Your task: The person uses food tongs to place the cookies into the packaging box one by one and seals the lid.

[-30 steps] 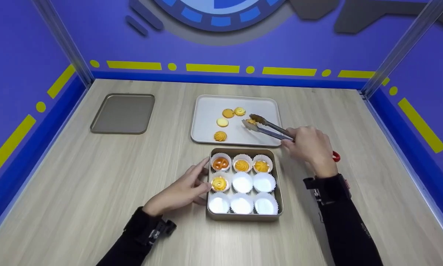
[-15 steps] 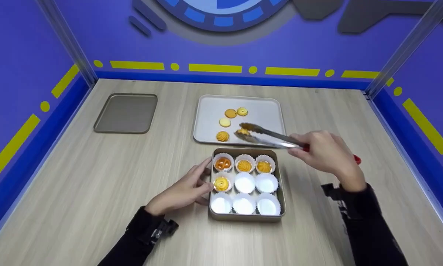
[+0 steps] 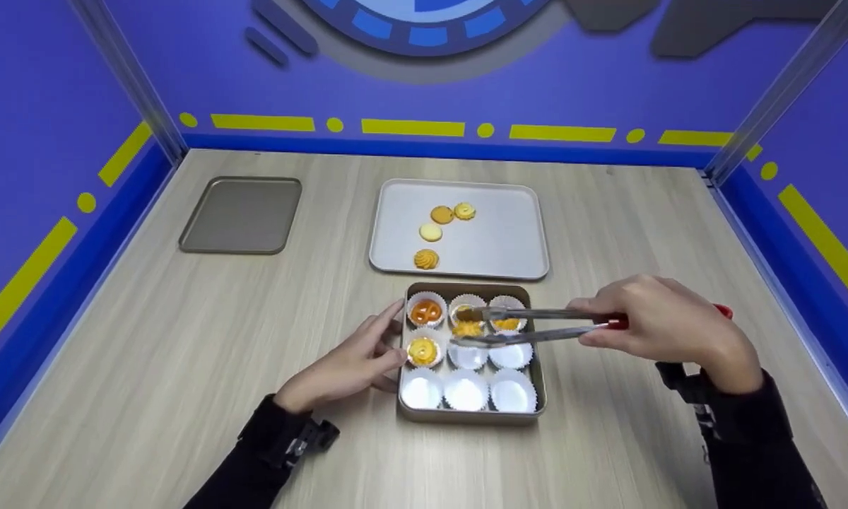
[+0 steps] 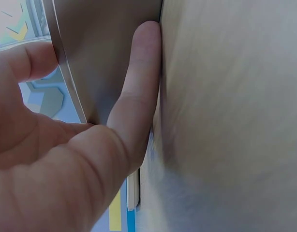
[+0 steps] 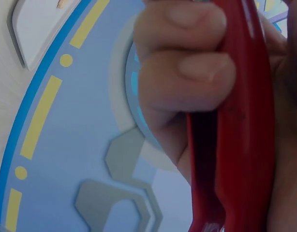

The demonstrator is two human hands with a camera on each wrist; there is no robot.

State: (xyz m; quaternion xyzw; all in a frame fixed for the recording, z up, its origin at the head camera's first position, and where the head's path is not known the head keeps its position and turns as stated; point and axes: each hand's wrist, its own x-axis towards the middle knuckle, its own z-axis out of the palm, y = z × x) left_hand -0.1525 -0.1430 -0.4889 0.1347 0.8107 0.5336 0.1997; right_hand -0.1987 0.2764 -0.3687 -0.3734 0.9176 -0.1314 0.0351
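My right hand (image 3: 664, 326) grips the red-handled metal tongs (image 3: 540, 314); in the right wrist view its fingers curl round the red handle (image 5: 247, 116). Between the tong tips is a small golden cookie (image 3: 468, 329), held over the square tin (image 3: 470, 418), around the back-middle and centre paper cups. My left hand (image 3: 346, 364) rests against the tin's left side. In the left wrist view one straight finger (image 4: 139, 79) lies along the tin's wall (image 4: 97, 53). A pretzel-shaped cookie (image 3: 425, 312) and a round piped cookie (image 3: 422, 350) sit in left-column cups. The tongs partly cover the other back-row cookies.
Behind the tin lies a white tray (image 3: 498, 233) bearing several cookies, among them a swirled cookie (image 3: 426, 259) and a pale round cookie (image 3: 430, 232). A brown-grey square lid-like tray (image 3: 242, 215) lies at the back left. Blue panels (image 3: 424, 106) border the table.
The tongs and the cookie between their tips have come from the white tray toward me, over the tin. My right hand has moved right and nearer. The left hand stays at the tin.
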